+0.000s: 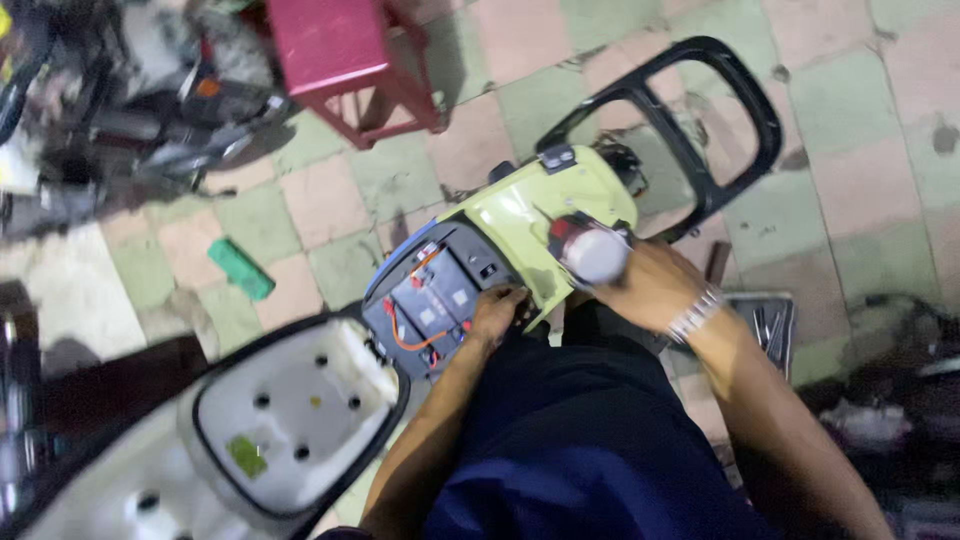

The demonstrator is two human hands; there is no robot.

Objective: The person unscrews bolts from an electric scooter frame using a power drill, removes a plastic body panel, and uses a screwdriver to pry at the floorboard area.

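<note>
Reaching down over a dark blue lap, the left hand (497,312) rested with curled fingers on the edge of the open battery compartment (430,305) of a pale green scooter body (520,205); whether it gripped anything could not be told. The right hand (650,285), wearing a metal watch band (695,315), was closed around a grey-capped tool (593,252) held against the green panel. Nearer on the left, the raised seat underside (290,420) lay white. Beyond stood the black rear rack (690,150), and farther off a red stool (345,55).
</note>
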